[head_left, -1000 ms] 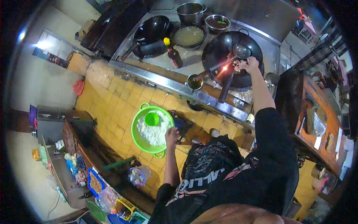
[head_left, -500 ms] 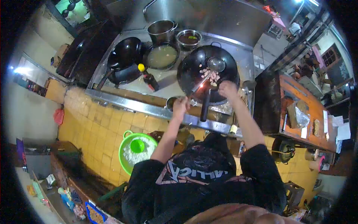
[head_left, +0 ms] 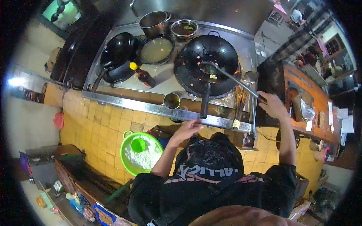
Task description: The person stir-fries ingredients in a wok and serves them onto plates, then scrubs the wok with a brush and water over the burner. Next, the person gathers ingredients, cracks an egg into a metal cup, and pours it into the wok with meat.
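My right hand (head_left: 272, 105) is wrapped round the handle of a long metal ladle (head_left: 237, 82), whose bowl rests inside the black wok (head_left: 215, 49). A few small pale pieces lie near the ladle's bowl. My left hand (head_left: 186, 131) hangs just below the stove's front edge, near the end of the wok's dark handle (head_left: 205, 101), with its fingers stretched out and nothing in it. A small metal cup with yellowish liquid (head_left: 172, 100) stands left of that handle. A dark bottle with a yellow cap (head_left: 145, 77) lies tilted in view on the steel stove top.
Behind are a metal pot (head_left: 154, 23), a pan of cloudy liquid (head_left: 157, 49) and a bowl of dark sauce (head_left: 184, 28). Another black wok (head_left: 117, 51) is at left. A green basin of white powder (head_left: 126, 164) stands below. A wooden table (head_left: 301, 86) is at right.
My right hand has moved right and taken hold of the ladle. My left hand has dropped toward the stove's front edge and its fingers have spread. Most pale pieces no longer show in the wok.
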Demonstrator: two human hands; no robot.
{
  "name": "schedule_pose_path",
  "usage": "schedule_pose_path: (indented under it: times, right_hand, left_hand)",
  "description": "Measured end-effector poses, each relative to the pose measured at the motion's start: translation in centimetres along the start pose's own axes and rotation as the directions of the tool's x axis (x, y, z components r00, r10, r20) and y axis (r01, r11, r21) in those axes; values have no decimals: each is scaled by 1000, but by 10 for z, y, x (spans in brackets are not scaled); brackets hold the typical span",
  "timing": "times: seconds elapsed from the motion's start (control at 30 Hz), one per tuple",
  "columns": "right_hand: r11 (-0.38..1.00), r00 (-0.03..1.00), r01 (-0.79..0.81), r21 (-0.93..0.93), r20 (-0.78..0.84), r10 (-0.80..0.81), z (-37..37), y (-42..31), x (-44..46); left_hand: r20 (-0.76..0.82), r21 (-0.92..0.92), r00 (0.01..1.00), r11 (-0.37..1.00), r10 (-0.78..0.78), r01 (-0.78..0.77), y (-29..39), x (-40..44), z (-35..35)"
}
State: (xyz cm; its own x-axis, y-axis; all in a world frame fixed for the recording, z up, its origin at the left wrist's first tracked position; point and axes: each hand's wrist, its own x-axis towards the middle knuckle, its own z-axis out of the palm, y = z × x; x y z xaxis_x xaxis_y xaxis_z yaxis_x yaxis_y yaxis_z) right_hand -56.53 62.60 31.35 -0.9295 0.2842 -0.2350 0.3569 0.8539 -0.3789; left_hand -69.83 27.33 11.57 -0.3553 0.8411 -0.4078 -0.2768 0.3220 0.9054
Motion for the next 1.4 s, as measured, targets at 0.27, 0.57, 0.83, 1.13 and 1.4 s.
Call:
schedule_pose_path:
  times: [0.27,0.57,0.83,1.13,1.4]
  right_hand:
    - [965,981,-195,-174,-32,193,93,35,12]
    - [869,982,142,474,-180,-62,138,147,9]
    - [893,362,-45,447,-826,432,41,397,-145]
    - [682,201,-28,731,-664,720,15,413,-191]
    - [744,646,86,663,-605,465,105,254,-114]
  left_hand:
    - [46,100,990,986,-135,130,6,11,37]
    - [72,198,966,953,-247,228,44,69,153]
    - [27,256,960,930,-280,264,20,90,225]
    - [-276,212,935,934,-224,287,-41,43,236]
    - [-506,240,812,857,-291,456,-83,-17,230]
